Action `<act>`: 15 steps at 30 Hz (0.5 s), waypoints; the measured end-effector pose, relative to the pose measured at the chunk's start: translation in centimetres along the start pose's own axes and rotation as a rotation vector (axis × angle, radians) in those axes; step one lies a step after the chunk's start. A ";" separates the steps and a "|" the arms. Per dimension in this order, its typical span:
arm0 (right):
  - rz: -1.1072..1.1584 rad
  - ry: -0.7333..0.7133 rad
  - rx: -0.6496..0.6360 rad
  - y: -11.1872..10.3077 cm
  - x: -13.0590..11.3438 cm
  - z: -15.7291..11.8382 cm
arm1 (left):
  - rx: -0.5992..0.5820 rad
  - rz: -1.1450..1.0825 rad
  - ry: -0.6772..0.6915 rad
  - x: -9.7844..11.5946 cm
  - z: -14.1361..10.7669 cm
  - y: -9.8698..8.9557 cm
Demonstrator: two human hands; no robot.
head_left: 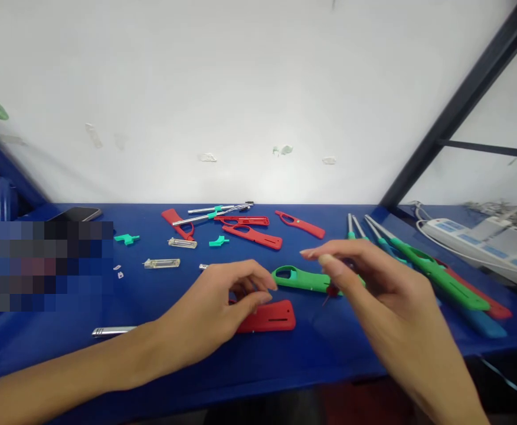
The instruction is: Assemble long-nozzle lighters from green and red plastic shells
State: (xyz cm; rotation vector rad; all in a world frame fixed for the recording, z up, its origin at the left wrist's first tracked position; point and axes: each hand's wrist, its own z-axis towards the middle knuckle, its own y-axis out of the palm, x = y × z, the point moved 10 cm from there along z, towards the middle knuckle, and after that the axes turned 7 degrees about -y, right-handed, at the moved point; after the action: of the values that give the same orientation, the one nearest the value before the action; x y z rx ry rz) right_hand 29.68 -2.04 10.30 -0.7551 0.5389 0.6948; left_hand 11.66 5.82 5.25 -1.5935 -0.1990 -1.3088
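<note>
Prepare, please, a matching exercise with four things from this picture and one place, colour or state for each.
Column 1
1. Nearest red lighter handle
2. Phone
3. Power strip
4. Two small fuel tanks

Column 2
A. Transparent
B. At the far right
C. Partly hidden by the left hand
D. Toward the back left

Right pairs: 1-C, 2-D, 3-B, 4-A

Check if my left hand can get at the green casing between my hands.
Probably yes: the looped end of the green casing lies just beyond the fingertips of the left hand, with nothing visible between; the right hand partly hides the other end.
</note>
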 end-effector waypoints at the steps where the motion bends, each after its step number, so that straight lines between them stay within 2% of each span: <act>1: -0.007 0.003 -0.019 0.3 0.2 -0.1 | -0.008 -0.015 0.021 0.3 0.2 0.5; 4: 0.021 0.006 -0.025 0.5 0.4 -0.1 | -0.024 -0.033 0.090 0.9 0.5 1.9; 7: 0.074 -0.006 0.044 -0.2 -0.1 0.0 | -0.018 -0.053 0.127 0.7 0.5 2.7; 15: 0.059 -0.048 0.204 -1.9 -1.8 -0.3 | 0.037 -0.091 0.067 -0.9 0.4 2.8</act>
State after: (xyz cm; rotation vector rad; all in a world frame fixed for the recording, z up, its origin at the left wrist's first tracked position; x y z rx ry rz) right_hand 29.78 -3.95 12.09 -0.5328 0.5808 0.6990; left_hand 13.42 5.18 2.94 -1.5217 -0.2554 -1.4187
